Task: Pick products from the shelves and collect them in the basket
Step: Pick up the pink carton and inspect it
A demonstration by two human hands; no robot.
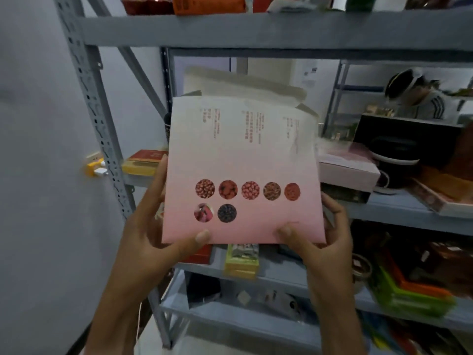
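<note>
Head view. Two bare forearms rise from the bottom edge. Left hand (153, 226): grips the lower left corner of a pink box (240, 170), thumb pressed on the front face, fingers curled along the left edge and behind it. Right hand (325, 239): grips the lower right corner of the same box, thumb on the front, fingers wrapped round the right edge.

Pink box: flat, held upright between both hands, clear of the shelves (256, 29); white at the top fading to pink below; seven round food pictures just above the thumbs, columns of small red text higher up, too blurred to read. Top flap open behind the upper edge.

Beyond the left hand: yellow box (143, 162) lying on a shelf; grey slotted upright (84, 80) further left. Below both hands: green packet (242, 254) on a lower shelf. Beyond the right hand: pale flat carton (350, 169) and black pot (394, 160) on the shelf. Above and far right of the right hand: another person (422, 98), partly seen behind a second rack.
</note>
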